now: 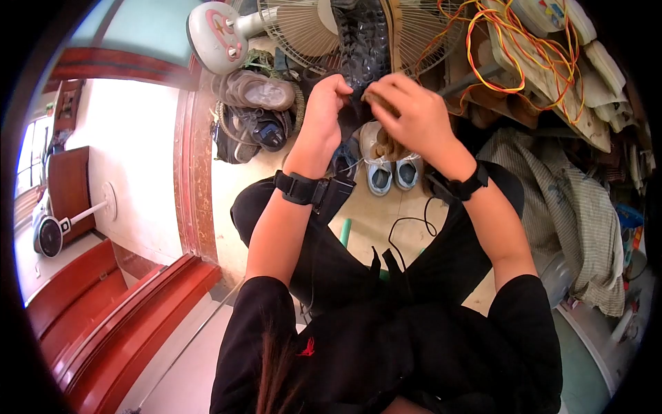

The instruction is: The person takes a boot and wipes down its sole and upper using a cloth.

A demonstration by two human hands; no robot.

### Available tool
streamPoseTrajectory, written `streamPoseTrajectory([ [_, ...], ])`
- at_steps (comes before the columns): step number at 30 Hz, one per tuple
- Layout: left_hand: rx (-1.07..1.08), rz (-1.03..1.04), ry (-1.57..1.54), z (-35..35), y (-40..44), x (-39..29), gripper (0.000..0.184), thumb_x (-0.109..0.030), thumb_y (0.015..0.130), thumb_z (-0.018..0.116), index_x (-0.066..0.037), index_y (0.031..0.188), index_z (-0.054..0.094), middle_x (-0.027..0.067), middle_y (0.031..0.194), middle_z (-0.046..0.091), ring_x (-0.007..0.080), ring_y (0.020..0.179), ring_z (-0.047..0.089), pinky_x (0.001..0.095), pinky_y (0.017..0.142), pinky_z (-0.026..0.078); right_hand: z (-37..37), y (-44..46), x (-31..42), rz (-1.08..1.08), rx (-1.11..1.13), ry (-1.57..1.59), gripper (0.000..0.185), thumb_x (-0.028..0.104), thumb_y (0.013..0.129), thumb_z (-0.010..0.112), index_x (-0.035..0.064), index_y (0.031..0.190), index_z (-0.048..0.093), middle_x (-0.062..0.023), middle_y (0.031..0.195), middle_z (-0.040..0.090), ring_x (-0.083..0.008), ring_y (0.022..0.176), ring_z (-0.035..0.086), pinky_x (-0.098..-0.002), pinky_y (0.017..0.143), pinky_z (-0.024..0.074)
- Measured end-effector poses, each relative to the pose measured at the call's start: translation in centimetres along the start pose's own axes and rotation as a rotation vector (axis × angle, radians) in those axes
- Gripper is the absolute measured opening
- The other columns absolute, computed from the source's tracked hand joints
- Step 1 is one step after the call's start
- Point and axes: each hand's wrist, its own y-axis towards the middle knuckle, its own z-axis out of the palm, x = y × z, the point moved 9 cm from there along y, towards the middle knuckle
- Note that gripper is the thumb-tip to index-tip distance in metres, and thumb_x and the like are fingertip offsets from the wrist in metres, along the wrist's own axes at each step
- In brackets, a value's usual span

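Note:
My left hand (324, 114) is raised in front of me, its thumb and fingers pinched at the lower end of a dark, glossy, ridged thing (363, 45) whose kind I cannot make out. Close beside it, my right hand (412, 114) has its fingers curled inward. Something dark shows between the two sets of fingertips, too small to name. Below my hands, a pair of light blue shoes (379, 178) stands on the floor. A whitish and brown shoe (377, 143) is partly hidden behind my right hand.
Fan grilles (300, 31) stand at the back, with a white fan base (217, 38) at their left. Worn grey shoes (262, 90) are piled left. Red and yellow wires (510, 86) lie over boards at right, above a striped cloth (552, 207). A black cord (407, 221) crosses the floor.

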Motion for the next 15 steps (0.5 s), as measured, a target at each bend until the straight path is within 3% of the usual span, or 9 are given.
streamPoseTrajectory([
  [8, 0.024, 0.025, -0.021, 0.4, 0.1, -0.1, 0.026, -0.006, 0.076, 0.053, -0.017, 0.057, 0.038, -0.0084, 0.056, 0.033, 0.0059, 0.051, 0.029, 0.0243, 0.051, 0.022, -0.8, 1.3, -3.4, 0.084, -0.139, -0.103, 0.014, 0.018, 0.081, 0.067, 0.0123, 0.093, 0.064, -0.0010, 0.090, 0.063, -0.0263, 0.072, 0.065, -0.0333, 0.060, 0.0529],
  [15, 0.104, -0.009, -0.082, 1.4, -0.9, -0.7, 0.025, -0.008, 0.075, 0.053, -0.017, 0.057, 0.039, -0.0081, 0.057, 0.036, 0.0061, 0.052, 0.030, 0.0238, 0.051, 0.022, -1.7, 1.7, -6.0, 0.151, -0.210, -0.185, 0.014, 0.019, 0.083, 0.066, 0.0093, 0.093, 0.063, -0.0060, 0.092, 0.063, -0.0304, 0.076, 0.064, -0.0370, 0.063, 0.0526],
])
